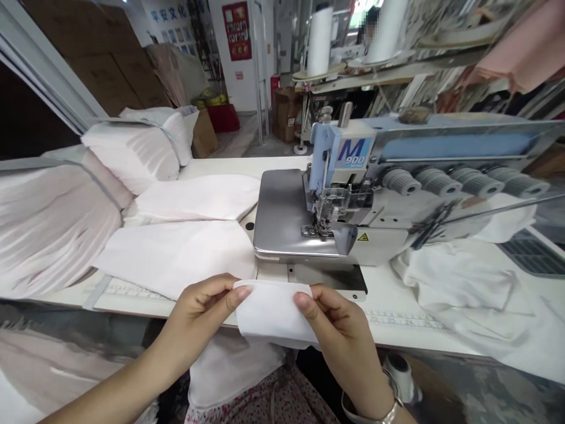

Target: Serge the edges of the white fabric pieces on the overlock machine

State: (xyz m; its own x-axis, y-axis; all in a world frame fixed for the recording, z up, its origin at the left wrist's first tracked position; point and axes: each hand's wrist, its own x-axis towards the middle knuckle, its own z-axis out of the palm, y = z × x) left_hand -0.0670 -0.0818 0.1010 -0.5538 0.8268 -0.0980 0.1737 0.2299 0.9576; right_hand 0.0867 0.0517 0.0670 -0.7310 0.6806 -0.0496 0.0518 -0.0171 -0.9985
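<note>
My left hand (207, 306) and my right hand (339, 330) each pinch the top edge of a small white fabric piece (271, 312) at the table's near edge. The cloth hangs down into my lap. Both thumbs press on its front face. Just beyond it stands the light blue overlock sewing machine (353, 188), with its presser foot (320, 227) over the steel bed plate (282, 212).
Flat white cut pieces (176, 253) lie left of the machine, with another piece (198, 197) behind. Tied bundles of pale fabric (53, 218) pile at far left. Sewn white cloth (477, 288) heaps on the right. Thread cones (318, 41) stand behind.
</note>
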